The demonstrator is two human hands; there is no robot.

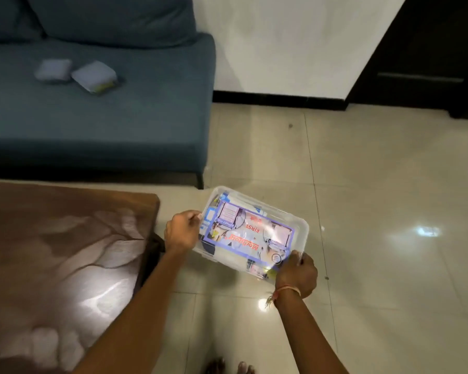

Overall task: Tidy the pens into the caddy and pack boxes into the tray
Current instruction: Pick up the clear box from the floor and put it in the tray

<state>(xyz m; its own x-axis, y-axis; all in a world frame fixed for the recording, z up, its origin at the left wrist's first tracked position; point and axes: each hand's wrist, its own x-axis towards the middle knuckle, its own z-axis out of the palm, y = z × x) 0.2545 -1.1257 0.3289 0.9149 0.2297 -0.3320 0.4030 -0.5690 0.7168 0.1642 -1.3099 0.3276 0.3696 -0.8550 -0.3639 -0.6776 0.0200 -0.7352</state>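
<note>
First-aid box [250, 233], clear plastic with a printed label under its lid, hangs in the air above the tiled floor [376, 184], just off the right edge of the dark wooden table [65, 252], held level between both hands. Furthest left, two small pale packets [76, 74] lie on the blue sofa [106, 117], well apart from the box; no tray or caddy shows in this view, so where it must go cannot be told. The left hand [182, 232] wraps the box's left end, fingers curled over the rim and thumb on top. The right hand [297, 273] clamps the near right corner, fingers closed around the edge. To carry it well, I judge both grips should stay at opposite ends with the lid kept upward, since the smooth plastic could slip and loose contents inside may shift if it tilts.
</note>
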